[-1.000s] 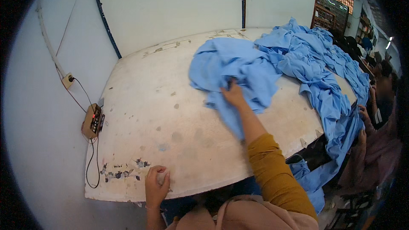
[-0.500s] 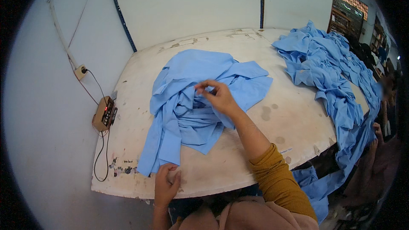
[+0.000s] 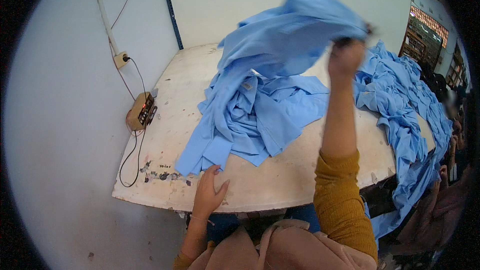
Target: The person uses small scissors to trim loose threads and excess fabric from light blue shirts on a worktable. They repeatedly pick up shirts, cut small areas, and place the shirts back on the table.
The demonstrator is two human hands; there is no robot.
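Note:
A light blue shirt [image 3: 272, 120] lies crumpled on the table, with part of its cloth lifted high and arching over the rest. My right hand [image 3: 347, 60], blurred by motion, is closed on that raised cloth at the upper right. A small label shows among the folds in the middle. Near the table's front edge, my left hand [image 3: 210, 193] has its thumb spread away from the fingers. Its fingertips touch, or nearly touch, the lower end of a long flat strip of the shirt.
A heap of light blue garments [image 3: 395, 95] covers the table's right side and hangs over its edge. At left stands a small brown box with a red light [image 3: 141, 112], wired to a wall socket [image 3: 121, 60]. Part of another person shows at far right.
My right hand has gone up and to the right, pulling the shirt's top layer into the air. My left hand remains by the strip's lower end. The whole view has shifted.

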